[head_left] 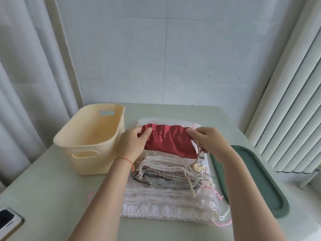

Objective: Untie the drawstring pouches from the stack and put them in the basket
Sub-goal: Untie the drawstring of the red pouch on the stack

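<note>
- My left hand pinches the left end of a red pouch, thumb on top of its gathered edge, fingers curled under the cloth.
- My right hand grips the right end of the same pouch, fingers bent around the cloth where its cord hangs down.
- The red pouch sits at the far end of the stack of pouches, lifted slightly between both hands.
- The stack lies flat on the pale green table, mostly white and pink cloth with loose white cords spilling over its near and right sides.
- A cream plastic basket stands on the table just left of the stack, with cut-out handles.
- A dark green tray lies on the table right of the stack.
- A phone shows at the table's near left corner.
- Behind the table is a white tiled wall; a pale curtain hangs at the left and a white radiator stands at the right.
- A thin red string circles my left wrist.
</note>
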{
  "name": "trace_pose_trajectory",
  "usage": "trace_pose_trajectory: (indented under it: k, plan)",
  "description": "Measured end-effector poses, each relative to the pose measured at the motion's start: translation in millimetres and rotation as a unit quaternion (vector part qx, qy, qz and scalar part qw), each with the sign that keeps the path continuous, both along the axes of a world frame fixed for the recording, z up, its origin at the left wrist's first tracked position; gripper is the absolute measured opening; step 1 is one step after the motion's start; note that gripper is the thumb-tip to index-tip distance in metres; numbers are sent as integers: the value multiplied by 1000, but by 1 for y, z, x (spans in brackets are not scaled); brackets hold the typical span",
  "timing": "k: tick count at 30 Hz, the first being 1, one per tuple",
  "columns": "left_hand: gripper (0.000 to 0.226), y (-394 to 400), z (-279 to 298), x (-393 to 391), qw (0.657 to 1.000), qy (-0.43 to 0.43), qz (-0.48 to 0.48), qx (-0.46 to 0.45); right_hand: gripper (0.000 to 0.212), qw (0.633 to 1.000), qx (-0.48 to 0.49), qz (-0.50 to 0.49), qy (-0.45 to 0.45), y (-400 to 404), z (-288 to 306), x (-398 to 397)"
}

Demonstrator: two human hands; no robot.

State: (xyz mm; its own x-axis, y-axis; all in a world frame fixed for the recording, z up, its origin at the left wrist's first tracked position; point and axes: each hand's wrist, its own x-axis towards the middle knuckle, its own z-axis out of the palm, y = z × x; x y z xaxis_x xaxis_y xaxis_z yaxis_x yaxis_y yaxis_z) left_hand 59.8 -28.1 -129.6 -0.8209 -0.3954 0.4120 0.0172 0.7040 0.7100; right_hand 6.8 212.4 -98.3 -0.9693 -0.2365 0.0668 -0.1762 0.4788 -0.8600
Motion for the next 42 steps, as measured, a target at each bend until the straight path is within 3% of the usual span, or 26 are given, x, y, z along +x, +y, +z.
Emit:
trace_pose_trajectory:
  k: [4,8,12,14,18,21,24,28,39,42]
  plan:
    - [31,-4,1,4,1000,-20,7,13,31,998,9,17,-52,16,4,4]
    - [57,-9,1,6,996,-57,-5,65,21,996,48,-47,-64,29,3,-3]
    - [53,-13,0,7,993,-96,-30,63,27,973,-48,-225,4,30,-6,-11]
    - [48,-13,1,8,988,-125,-63,65,26,959,-116,-257,5,31,-7,-14]
    - [31,-13,5,9,978,-138,-113,113,41,944,-219,-223,-103,26,-2,-14]
    - [27,-15,7,9,971,-110,-129,170,46,949,-198,-183,-161,22,-2,-11]
    - [28,-15,8,8,966,-102,-120,205,30,963,-182,-120,-158,21,-8,-11]
    - [22,-17,9,7,957,-102,-111,249,8,954,-251,-74,-143,22,-10,-13]
    - [25,-20,7,10,956,-127,-122,237,15,943,-275,-163,-95,27,-10,-17]
    - [28,-22,6,12,967,-138,-115,178,16,942,-265,-192,-77,28,-10,-17]
